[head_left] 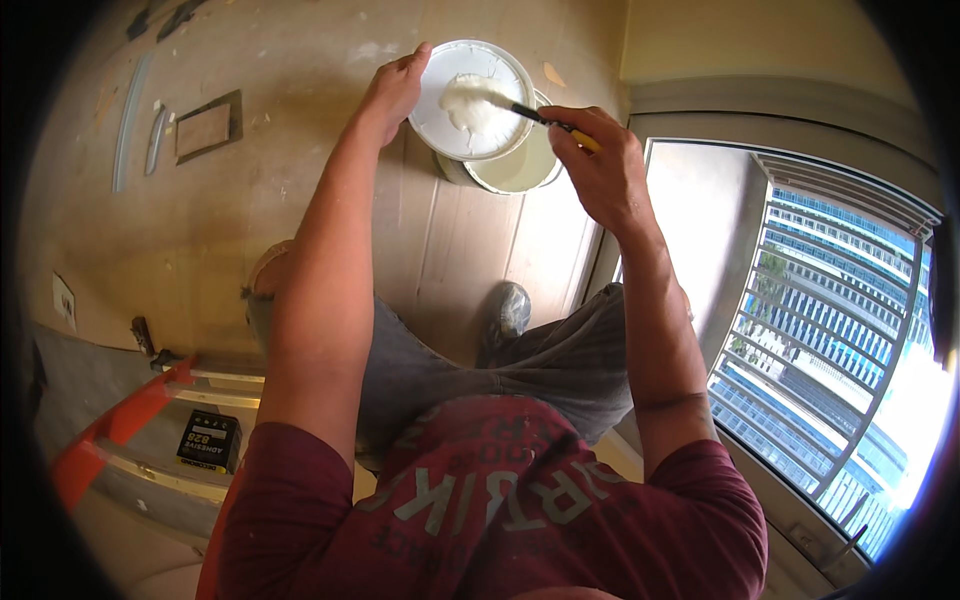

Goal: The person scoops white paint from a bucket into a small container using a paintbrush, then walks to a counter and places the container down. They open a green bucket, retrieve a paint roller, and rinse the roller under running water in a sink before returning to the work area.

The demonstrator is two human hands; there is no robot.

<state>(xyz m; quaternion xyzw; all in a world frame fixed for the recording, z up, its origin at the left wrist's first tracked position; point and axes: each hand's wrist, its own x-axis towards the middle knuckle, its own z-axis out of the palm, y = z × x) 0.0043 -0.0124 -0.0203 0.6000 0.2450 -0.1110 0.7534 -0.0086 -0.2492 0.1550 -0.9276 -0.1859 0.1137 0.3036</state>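
Note:
My left hand [392, 95] grips the left rim of a round white lid [432, 112], held over a white bucket [522, 175] with pale, creamy contents. My right hand [600, 165], at the bucket's right, is closed on a tool [525, 111] with a dark shaft and yellow on its handle. The tool's tip lies on a thick smear of white material [470, 118] on the lid; the shape of the tip is hard to make out.
A floor [430, 240] with loose strips [128, 120] at left surrounds the bucket. At lower left stand an orange ladder [116, 411] and a black box [208, 440]. My legs and shoe [510, 310] are below. A barred window [810, 330] is at right.

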